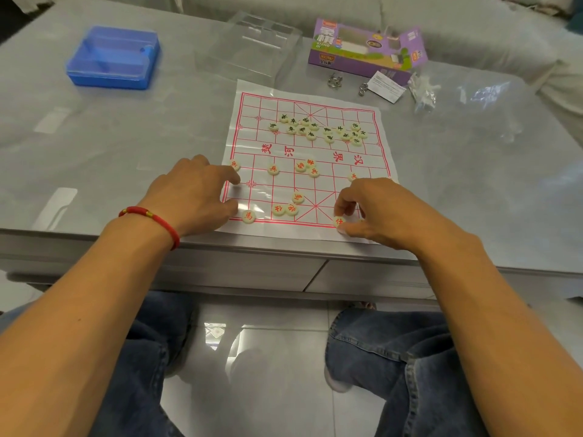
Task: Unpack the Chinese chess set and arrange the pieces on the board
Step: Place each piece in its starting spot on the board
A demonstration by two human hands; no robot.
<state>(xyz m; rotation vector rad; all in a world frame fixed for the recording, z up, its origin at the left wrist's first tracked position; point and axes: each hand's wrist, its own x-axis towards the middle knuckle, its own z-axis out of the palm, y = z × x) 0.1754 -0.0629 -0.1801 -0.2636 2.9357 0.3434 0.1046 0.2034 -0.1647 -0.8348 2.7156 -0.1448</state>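
Now | my right hand [372,209] pinches a round cream red-marked piece [339,221] on the near edge of the white red-lined plastic board [383,146] | my left hand [195,190] lies relaxed, fingertips pressing the board's left edge | remaining red pieces lie leftward, between both hands.

My arms are bare to the elbow, no sleeves showing. On my left wrist sits a red cord bracelet [150,219] with small gold beads. I wear blue denim jeans [391,354], faded at the knees, with visible seams and stitching.
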